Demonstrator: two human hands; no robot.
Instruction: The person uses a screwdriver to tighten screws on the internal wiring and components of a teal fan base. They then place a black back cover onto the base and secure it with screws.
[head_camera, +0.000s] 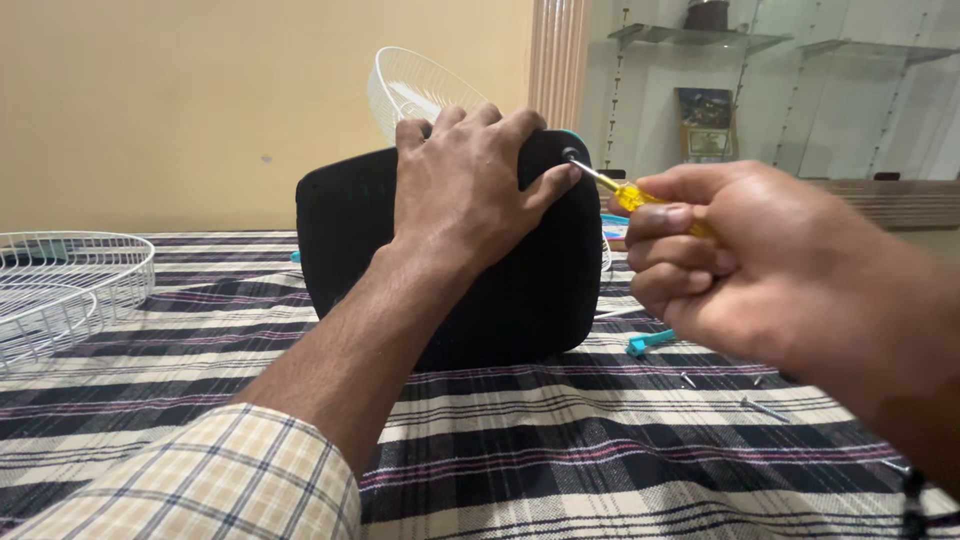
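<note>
A black rounded-square cover (520, 290) with a ribbed back stands upright on the striped cloth. My left hand (470, 185) grips its top edge, thumb stretched toward a screw hole near the upper right corner. My right hand (740, 265) holds a yellow-handled screwdriver (625, 192), its metal tip set into that hole.
A white wire fan guard (70, 285) lies at the left, and another white wire guard (420, 85) stands behind the cover. A small turquoise part (650, 343) and loose screws (765, 405) lie on the cloth at the right. Glass shelves line the back wall.
</note>
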